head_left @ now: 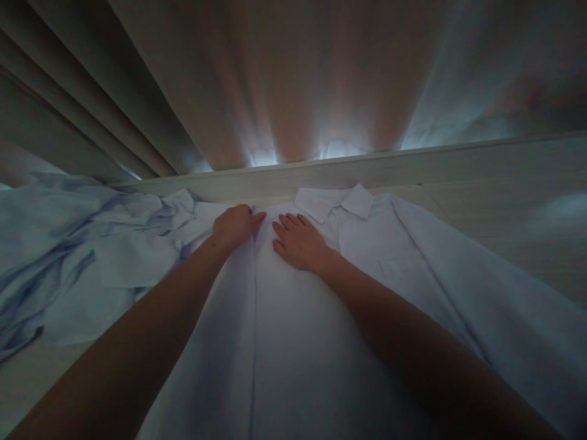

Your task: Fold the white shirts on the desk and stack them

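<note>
A white collared shirt (293,330) lies spread out, front side up, with its collar (337,201) at the far end. At the shirt's left shoulder edge, my left hand (235,227) is closed, thumb and fingers pinching the cloth. Just right of it, my right hand (300,241) rests flat on the shirt below the collar, fingers spread. The right-hand sleeve (499,275) stretches out toward the lower right. A fold or seam runs down the cloth beneath my left hand. My forearms hide parts of the shirt.
A rumpled heap of white cloth (114,244) lies at the left. Long curtains (293,79) hang across the back, with light coming in at their lower edge. A pale ledge (257,182) runs along the curtains, and pale flooring (527,201) shows at the right.
</note>
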